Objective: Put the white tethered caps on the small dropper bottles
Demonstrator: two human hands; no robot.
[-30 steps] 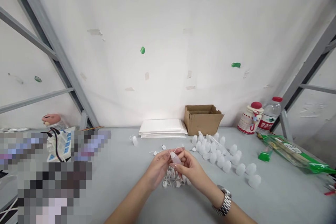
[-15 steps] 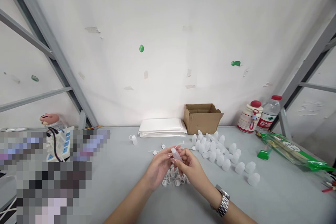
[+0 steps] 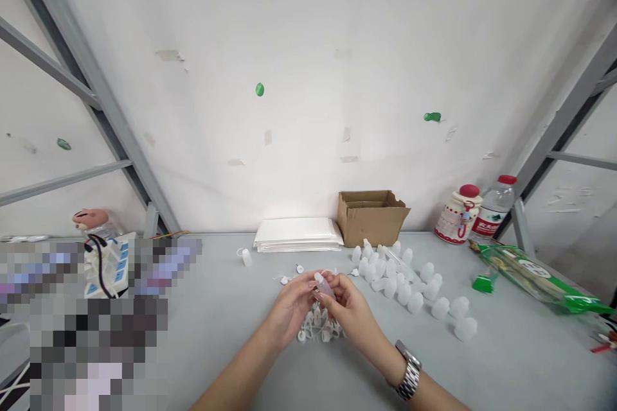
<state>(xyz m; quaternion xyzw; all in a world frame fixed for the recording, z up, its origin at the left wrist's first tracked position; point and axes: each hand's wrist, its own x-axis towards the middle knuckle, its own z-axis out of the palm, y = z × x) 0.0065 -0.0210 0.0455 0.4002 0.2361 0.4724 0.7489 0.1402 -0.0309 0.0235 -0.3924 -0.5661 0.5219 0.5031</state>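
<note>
The fingers (image 3: 339, 282) of both hands are closed in a grasp on a translucent plastic dropper bottle (image 3: 324, 286), held tilted above the desk near the lower middle of the frame, its narrow end pointing up and to the left. The left hand (image 3: 292, 308) and right hand (image 3: 353, 311) meet around the bottle, with a metal-link wristwatch (image 3: 409, 370) on the right wrist.

Directly beneath the hands lies a heap of small white tethered caps (image 3: 317, 327), with a few loose caps (image 3: 299, 268) just beyond it. To the right, many white plastic bottles (image 3: 398, 286) lie in a loose cluster. A single small bottle (image 3: 247, 257) stands farther left.

Along the far edge of the desk (image 3: 216, 347) are a stack of white flat sheets or bags (image 3: 297, 236) and an open cardboard box (image 3: 370, 218). At the upper right stand a red-lidded jar (image 3: 457, 215) and a water bottle (image 3: 494, 209), with a green-printed package (image 3: 535, 279) lying before them. A white power strip (image 3: 108, 263) sits at the left, beside pixelated areas that cannot be made out.
</note>
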